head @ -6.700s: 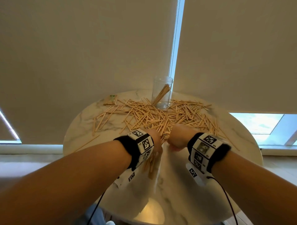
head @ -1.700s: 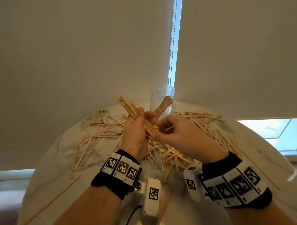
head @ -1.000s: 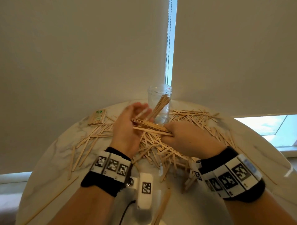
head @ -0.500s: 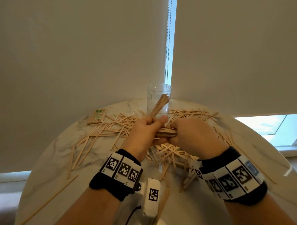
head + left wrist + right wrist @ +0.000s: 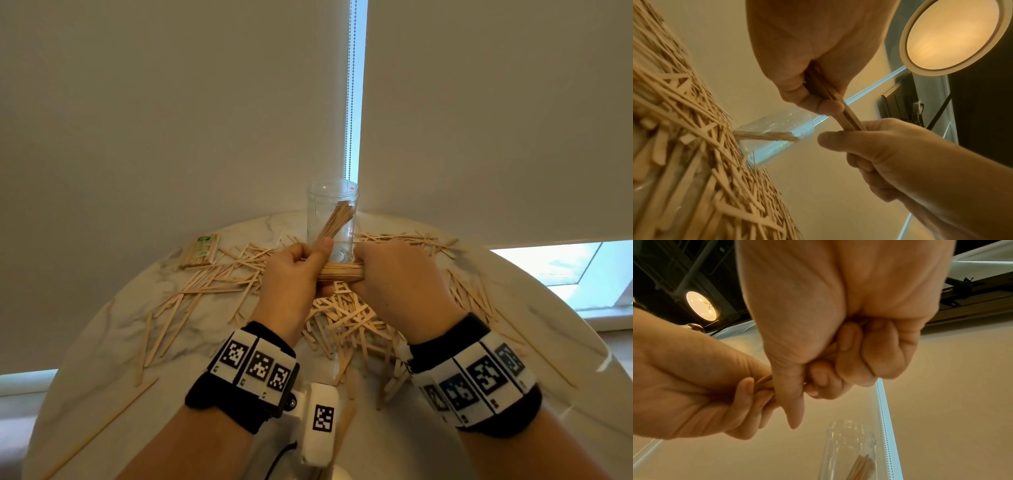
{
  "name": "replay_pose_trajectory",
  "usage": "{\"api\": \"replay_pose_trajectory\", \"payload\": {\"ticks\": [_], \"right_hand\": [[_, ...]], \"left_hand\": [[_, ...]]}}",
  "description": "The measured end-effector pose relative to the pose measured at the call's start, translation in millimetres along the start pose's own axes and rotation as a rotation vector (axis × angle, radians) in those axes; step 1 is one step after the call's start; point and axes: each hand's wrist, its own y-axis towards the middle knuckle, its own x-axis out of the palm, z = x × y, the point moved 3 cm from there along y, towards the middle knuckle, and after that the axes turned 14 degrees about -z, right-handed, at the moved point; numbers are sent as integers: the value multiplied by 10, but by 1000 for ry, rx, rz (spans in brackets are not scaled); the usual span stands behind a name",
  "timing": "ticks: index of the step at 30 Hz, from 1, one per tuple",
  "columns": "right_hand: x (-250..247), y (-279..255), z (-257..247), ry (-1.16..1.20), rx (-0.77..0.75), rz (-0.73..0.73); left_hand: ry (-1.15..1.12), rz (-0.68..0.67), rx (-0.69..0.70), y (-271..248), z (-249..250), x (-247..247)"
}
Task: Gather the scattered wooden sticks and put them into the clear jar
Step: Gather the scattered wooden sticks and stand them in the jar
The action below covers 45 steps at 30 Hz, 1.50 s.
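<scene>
Left hand [image 5: 291,277] and right hand [image 5: 394,277] both clenched one horizontal bundle of sticks [image 5: 339,272] just before the clear jar [image 5: 331,219] at the worktop's [image 5: 102,342] far edge — few sticks inside, most remained scattered [image 5: 212,274]. Early stage.

Pale, matt, flat wooden sticks [image 5: 212,281] lay across a round white marble-look table [image 5: 102,346], its grey-veined top smooth and faintly glossy. The clear, glossy plastic jar [image 5: 331,219] caught streaks of window light and showed more bare wood through its wall. A bundle of the same unvarnished sticks [image 5: 339,272] looked smooth-edged and dry. Black cloth wristbands [image 5: 239,394] carried matt white plastic marker tiles. Behind, cream fabric roller blinds [image 5: 171,120] hung matt, with a beaded metal chain [image 5: 349,102] between them.
</scene>
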Motion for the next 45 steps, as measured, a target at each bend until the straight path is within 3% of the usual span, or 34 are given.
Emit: {"api": "replay_pose_trajectory", "payload": {"ticks": [2, 4, 6, 8, 11, 15, 18, 21, 24, 27, 29, 36, 40, 42, 45], "right_hand": [[28, 1, 23, -19, 7, -28], [57, 7, 73, 25, 25, -71], [91, 21, 89, 55, 28, -99], [119, 35, 48, 63, 8, -114], [102, 55, 4, 61, -1, -44], [73, 51, 78, 144, 11, -43], [80, 32, 111, 157, 21, -59], [89, 40, 103, 129, 22, -88], [63, 38, 131, 165, 50, -122], [26, 18, 141, 143, 58, -130], [21, 5, 112, 111, 52, -140], [67, -49, 10, 2, -12, -180], [29, -20, 58, 9, 50, -113], [12, -14, 61, 67, -10, -143], [-44, -42, 2, 151, -128, -156]], "left_hand": [[-14, -33, -54, 12, -11, 18], [-34, 23, -115, 37, 9, -30], [-134, 120, -161, 50, 53, -99], [-284, 120, -178, 37, 68, -90], [-243, 41, -129, 8, 7, 1], [-213, 114, -24, 29, 1, -24], [-150, 91, -102, 35, -33, -60], [-240, 22, -152, 17, -39, -52], [-412, 89, -63, 32, 38, -82], [-595, 176, -93, 30, 64, -136], [-607, 123, -129, 26, 68, -130], [-473, -38, -9, -15, 185, 26], [-102, -145, -216, -61, 100, 36], [41, -130, -232, -63, 65, -4], [45, -59, -169, -27, 44, -67]]}}
